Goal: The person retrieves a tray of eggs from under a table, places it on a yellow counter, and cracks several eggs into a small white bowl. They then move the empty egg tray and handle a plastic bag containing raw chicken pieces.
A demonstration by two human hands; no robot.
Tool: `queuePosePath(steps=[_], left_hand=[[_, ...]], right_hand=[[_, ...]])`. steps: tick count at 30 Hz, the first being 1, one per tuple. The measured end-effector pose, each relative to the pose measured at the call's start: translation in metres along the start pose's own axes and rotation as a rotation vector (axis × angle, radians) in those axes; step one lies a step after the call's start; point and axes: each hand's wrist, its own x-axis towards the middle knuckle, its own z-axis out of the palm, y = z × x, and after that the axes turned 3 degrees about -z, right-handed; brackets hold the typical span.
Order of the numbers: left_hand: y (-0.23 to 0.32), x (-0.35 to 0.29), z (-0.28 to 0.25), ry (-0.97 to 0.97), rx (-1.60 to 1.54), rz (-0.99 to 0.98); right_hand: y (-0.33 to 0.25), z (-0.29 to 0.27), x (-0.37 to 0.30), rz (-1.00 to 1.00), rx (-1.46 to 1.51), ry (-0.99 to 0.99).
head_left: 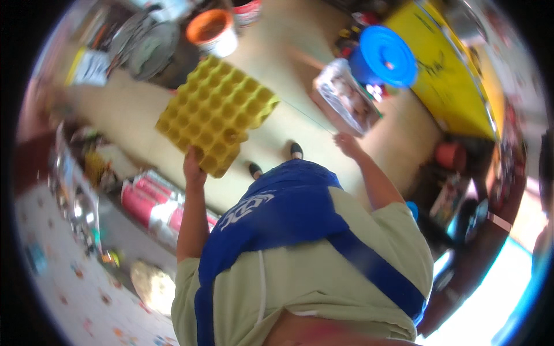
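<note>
A yellow egg tray (216, 109) with rows of cups is gripped at its near edge by my left hand (195, 166). Held out to the left, it hangs tilted above the floor, and no eggs show in its cups. My right hand (348, 145) is out in front on the right, its fingers loosely bent and blurred. Just beyond that hand is a pale, box-like package (345, 95) with pinkish contents or print, too smeared to make out. Whether the fingers touch it cannot be told.
A blue lidded bin (385, 56) stands behind the package, against a yellow panel (456, 75). An orange-lined white bucket (212, 33) and a grey round container (151, 51) are at the far left. Pink-and-white packs (153, 202) lie left of me. Pale tiled floor (277, 138) runs between.
</note>
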Motion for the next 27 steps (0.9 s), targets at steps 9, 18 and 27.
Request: queuePosePath(steps=[9, 18, 27], left_hand=[[-0.043, 0.059, 0.027, -0.047, 0.155, -0.363], [-0.123, 0.106, 0.204, -0.318, 0.652, -0.451], [-0.309, 0.159, 0.353, -0.302, 0.817, -0.641]], right_hand=[[-0.113, 0.025, -0.101, 0.591, 0.749, 0.173], [-0.056, -0.058, -0.077, 0.378, 1.009, 0.169], [0.104, -0.176, -0.149, 0.649, 0.981, 0.525]])
